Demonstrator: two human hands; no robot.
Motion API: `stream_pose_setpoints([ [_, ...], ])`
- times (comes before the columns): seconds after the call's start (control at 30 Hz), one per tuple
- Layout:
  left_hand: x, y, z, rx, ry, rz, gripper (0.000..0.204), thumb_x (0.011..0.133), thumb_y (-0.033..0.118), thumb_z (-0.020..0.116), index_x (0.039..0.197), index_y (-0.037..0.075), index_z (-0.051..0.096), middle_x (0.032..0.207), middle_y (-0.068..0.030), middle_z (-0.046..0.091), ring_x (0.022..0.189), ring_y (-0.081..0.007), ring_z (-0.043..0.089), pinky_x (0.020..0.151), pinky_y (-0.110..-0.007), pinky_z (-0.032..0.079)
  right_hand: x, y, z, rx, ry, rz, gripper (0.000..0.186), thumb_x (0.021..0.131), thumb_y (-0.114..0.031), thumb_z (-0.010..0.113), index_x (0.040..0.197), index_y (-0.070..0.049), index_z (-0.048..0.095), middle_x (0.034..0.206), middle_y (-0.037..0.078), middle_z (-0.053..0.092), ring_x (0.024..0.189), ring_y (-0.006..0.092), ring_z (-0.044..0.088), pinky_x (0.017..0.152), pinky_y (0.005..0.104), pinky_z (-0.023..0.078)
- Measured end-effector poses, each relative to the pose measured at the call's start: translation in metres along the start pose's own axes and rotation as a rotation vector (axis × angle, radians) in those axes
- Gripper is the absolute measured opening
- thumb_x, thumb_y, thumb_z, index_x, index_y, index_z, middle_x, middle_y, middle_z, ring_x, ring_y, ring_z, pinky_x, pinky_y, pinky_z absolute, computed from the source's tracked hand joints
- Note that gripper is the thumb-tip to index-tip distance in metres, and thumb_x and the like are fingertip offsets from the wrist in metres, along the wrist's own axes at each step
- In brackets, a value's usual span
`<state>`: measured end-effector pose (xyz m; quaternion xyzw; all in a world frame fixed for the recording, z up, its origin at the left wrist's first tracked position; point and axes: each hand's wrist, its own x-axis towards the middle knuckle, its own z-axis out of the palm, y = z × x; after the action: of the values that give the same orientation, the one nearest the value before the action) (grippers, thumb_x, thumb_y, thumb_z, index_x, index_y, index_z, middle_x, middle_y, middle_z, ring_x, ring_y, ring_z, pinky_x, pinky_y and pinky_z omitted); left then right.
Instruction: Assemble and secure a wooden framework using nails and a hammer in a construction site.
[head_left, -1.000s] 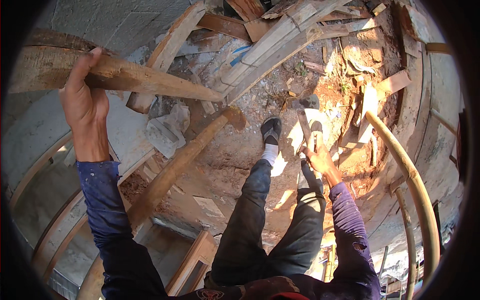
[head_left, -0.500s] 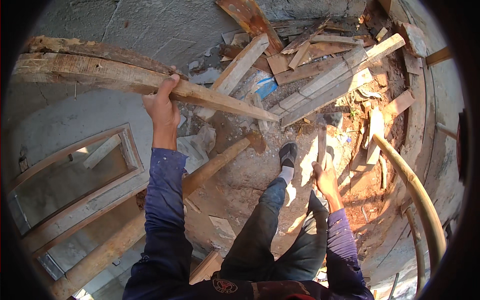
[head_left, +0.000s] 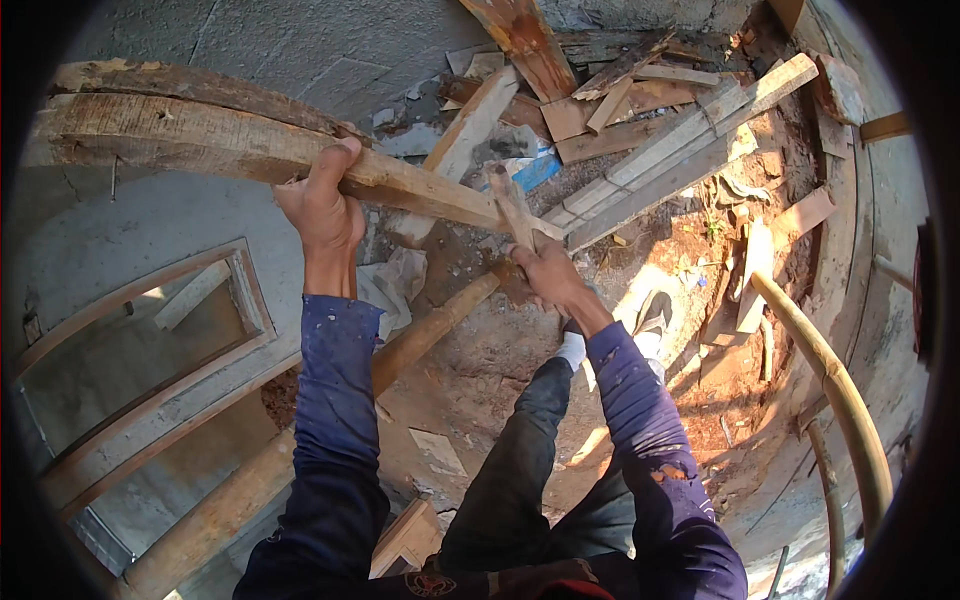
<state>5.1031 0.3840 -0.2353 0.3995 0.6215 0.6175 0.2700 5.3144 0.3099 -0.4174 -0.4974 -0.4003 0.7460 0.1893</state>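
My left hand (head_left: pixel 325 205) is closed round a long squared timber (head_left: pixel 220 145), thumb over its top. The timber runs from the far left toward the middle, with a darker, rough-edged board (head_left: pixel 200 92) along its far side. A nail (head_left: pixel 114 178) sticks out of the timber's near side. My right hand (head_left: pixel 550 275) is wrapped round the wooden handle of a hammer (head_left: pixel 515 205), held up beside the timber's right end. The hammer's dark head is smeared by motion. From this view I cannot tell whether the hammer touches the timber.
Scrap boards (head_left: pixel 620 115) and long beams (head_left: pixel 660 160) lie on the rubble ahead. A wooden frame (head_left: pixel 250 290) is at left, and a round pole (head_left: pixel 430 325) slants beneath my left arm. Another curved pole (head_left: pixel 825 370) rises at right. A concrete wall (head_left: pixel 290 60) stands behind.
My right hand has swung up and left with the hammer, from beside my right leg to the timber's end. My left hand keeps its hold on the timber.
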Motion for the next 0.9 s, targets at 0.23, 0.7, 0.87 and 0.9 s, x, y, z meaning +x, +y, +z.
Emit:
stream_pose_setpoints([
  [0.23, 0.001, -0.004, -0.024, -0.015, 0.024, -0.016, 0.044, 0.074, -0.005, 0.071, 0.115, -0.002, 0.056, 0.1, -0.01, 0.063, 0.09, -0.0203, 0.066, 0.084, -0.035, 0.053, -0.058, -0.074, -0.085, 0.632, 0.315, -0.109, 0.02, 0.1, -0.024, 0.052, 0.094, -0.008, 0.041, 0.066, -0.001, 0.042, 0.051, 0.0072, 0.04, 0.042, 0.0241, 0.034],
  [0.7, 0.017, -0.024, 0.05, 0.139, -0.01, 0.036, 0.032, 0.071, 0.008, 0.083, 0.094, -0.007, 0.067, 0.093, -0.0058, 0.065, 0.08, -0.0129, 0.061, 0.073, -0.03, 0.05, -0.11, -0.026, 0.151, 0.605, -0.201, 0.378, 0.025, 0.097, -0.017, 0.053, 0.117, -0.008, 0.041, 0.073, 0.007, 0.053, 0.05, 0.0115, 0.051, 0.042, 0.0261, 0.04],
  [0.87, 0.03, -0.031, 0.06, 0.067, 0.016, 0.142, 0.032, 0.07, 0.007, 0.083, 0.093, -0.006, 0.065, 0.09, -0.0053, 0.063, 0.079, -0.0136, 0.06, 0.073, -0.031, 0.049, -0.15, -0.038, 0.06, 0.917, 0.507, 0.108, 0.018, 0.099, -0.019, 0.053, 0.107, -0.009, 0.039, 0.068, 0.001, 0.043, 0.046, 0.0078, 0.039, 0.04, 0.0256, 0.035],
  [0.9, 0.03, -0.031, 0.065, 0.027, 0.03, 0.13, 0.033, 0.07, 0.006, 0.083, 0.094, -0.006, 0.065, 0.091, -0.0052, 0.063, 0.079, -0.0136, 0.059, 0.073, -0.031, 0.049, -0.157, -0.046, 0.038, 0.974, 0.647, 0.017, 0.017, 0.1, -0.019, 0.052, 0.105, -0.01, 0.039, 0.068, 0.0, 0.041, 0.046, 0.0076, 0.037, 0.04, 0.0255, 0.034],
])
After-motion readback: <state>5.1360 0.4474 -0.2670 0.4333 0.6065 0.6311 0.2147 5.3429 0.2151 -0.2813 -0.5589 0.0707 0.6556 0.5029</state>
